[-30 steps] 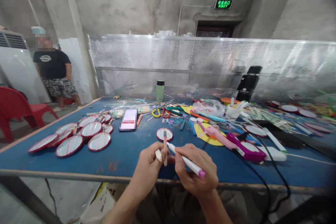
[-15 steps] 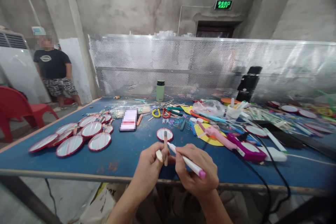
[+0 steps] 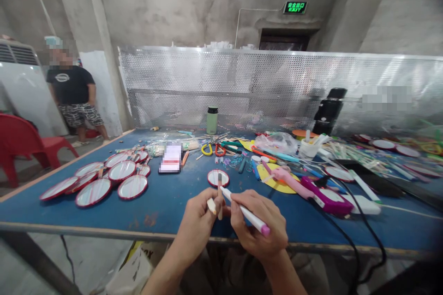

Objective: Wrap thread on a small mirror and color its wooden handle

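Observation:
My left hand (image 3: 198, 221) is closed on a thin wooden stick (image 3: 219, 193) held upright, with a second short stick end (image 3: 211, 206) showing between the fingers. My right hand (image 3: 258, 226) grips a white marker with a pink cap (image 3: 246, 212); its tip touches the stick. Both hands hover over the front edge of the blue table (image 3: 166, 203). Just beyond the stick lies a small round red-rimmed disc (image 3: 218, 178).
Several red-rimmed round discs (image 3: 104, 179) lie at the left. A green bottle (image 3: 211, 120), scissors (image 3: 212, 149), a pink and a purple glue gun (image 3: 311, 186) with black cables, and craft clutter fill the right. A person (image 3: 71, 94) stands far left by a red chair (image 3: 24, 145).
The hands, stick and marker have stayed almost in place; the view has shifted slightly.

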{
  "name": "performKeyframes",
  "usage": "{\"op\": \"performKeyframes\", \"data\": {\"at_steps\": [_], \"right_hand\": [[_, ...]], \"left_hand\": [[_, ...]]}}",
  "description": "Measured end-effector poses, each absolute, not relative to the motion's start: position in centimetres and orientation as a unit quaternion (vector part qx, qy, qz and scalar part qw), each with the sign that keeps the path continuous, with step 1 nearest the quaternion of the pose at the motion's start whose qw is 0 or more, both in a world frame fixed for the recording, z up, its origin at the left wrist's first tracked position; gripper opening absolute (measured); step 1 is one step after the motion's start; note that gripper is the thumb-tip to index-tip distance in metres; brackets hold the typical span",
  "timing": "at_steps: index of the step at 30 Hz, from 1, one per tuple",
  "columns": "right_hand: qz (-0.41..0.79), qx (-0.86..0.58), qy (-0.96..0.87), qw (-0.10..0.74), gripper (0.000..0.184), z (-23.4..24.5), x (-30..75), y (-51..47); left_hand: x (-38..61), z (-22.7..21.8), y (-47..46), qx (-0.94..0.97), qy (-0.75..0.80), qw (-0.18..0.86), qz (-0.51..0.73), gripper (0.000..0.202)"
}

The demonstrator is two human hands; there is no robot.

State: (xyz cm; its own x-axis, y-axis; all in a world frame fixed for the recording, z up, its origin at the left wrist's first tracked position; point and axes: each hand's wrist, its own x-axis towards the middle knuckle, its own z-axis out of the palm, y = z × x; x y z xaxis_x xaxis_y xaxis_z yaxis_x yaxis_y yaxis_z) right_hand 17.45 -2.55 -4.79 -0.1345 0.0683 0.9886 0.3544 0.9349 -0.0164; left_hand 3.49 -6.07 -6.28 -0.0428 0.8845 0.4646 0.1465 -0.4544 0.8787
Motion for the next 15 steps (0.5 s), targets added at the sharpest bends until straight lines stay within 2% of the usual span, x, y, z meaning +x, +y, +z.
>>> {"op": "performKeyframes", "data": {"at_steps": [15], "right_hand": [[-0.109,-0.145,-0.747,0.640,0.016,-5.23,17.58,-2.16]], "left_hand": [[3.46,-6.21,-6.06,0.617,0.425,0.309,0.586,0.033]]}}
